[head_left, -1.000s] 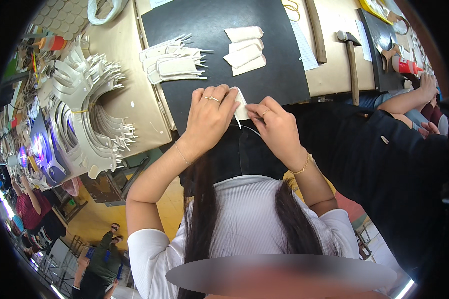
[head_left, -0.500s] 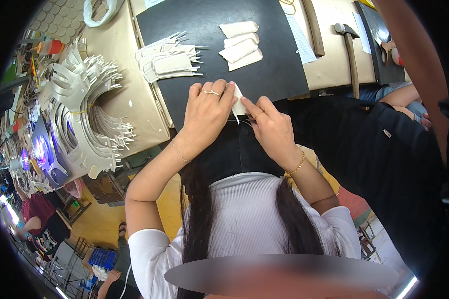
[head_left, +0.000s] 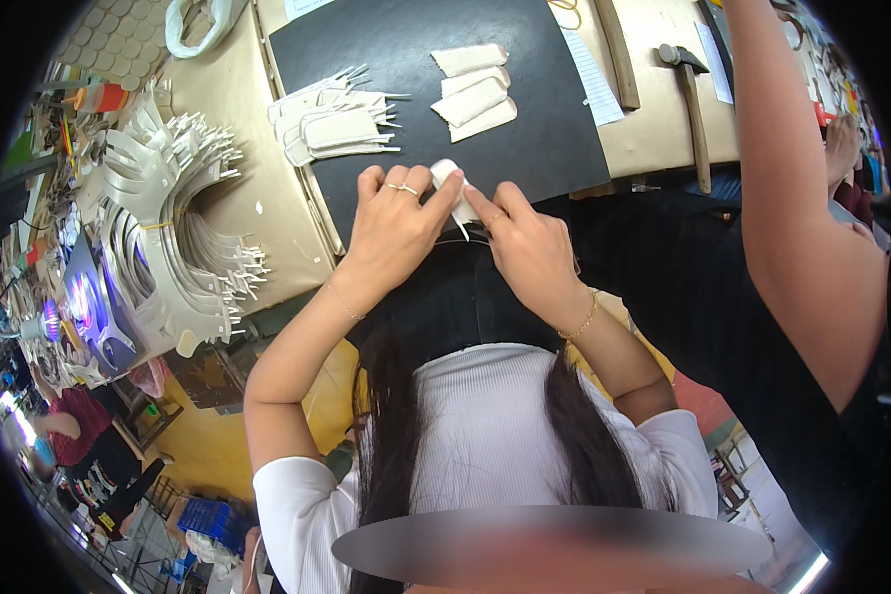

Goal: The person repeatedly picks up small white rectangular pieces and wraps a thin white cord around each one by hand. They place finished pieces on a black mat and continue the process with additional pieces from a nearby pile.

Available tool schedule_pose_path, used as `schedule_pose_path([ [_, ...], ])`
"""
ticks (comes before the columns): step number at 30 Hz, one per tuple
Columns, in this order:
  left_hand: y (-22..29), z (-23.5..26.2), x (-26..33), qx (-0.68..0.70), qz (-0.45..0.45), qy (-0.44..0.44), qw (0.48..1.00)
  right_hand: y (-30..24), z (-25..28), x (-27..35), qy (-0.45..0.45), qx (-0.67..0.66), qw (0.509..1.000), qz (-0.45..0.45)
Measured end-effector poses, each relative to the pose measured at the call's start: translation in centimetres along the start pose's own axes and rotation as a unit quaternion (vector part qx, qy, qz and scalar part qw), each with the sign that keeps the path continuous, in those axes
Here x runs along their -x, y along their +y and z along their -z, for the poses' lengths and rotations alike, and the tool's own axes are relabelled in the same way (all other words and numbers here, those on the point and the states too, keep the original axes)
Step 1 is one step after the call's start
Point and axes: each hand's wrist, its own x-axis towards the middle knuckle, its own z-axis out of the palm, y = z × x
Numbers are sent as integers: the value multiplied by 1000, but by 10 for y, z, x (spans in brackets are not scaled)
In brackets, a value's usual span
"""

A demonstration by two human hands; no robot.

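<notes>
I see the left hand pinching the small white strip at the near edge of the black mat, fingers closed on it. It looks light and floppy; best held by its edges. The right hand pinches it too.

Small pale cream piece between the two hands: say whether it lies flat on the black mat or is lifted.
Lifted. The small pale cream piece is pinched by the left hand and right hand at the black mat's near edge.
</notes>
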Motion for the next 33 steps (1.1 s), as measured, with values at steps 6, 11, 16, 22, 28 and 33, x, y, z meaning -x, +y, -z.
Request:
schedule_pose_path([
  [6, -8, 0, 4, -41, 20, 54, 998, 4, -12, -28, 11, 0, 999, 42],
  [11, -6, 0, 5, -60, 22, 39, 997, 10, -3, -16, 18, -11, 999, 31],
  [16, -3, 0, 5, -77, 30, 33, 996, 14, 7, 3, -10, -27, 1000, 2],
  [22, -3, 2, 7, -92, 26, 3, 995, 16, 6, 5, -11, -14, 1000, 7],
  [28, -2, 4, 6, -66, 41, -1, 997, 10, 12, 2, -47, 34, 998, -1],
  [33, -4, 9, -1, 3, 46, -11, 999, -1, 23, 1, -80, 99, 992, -1],
])
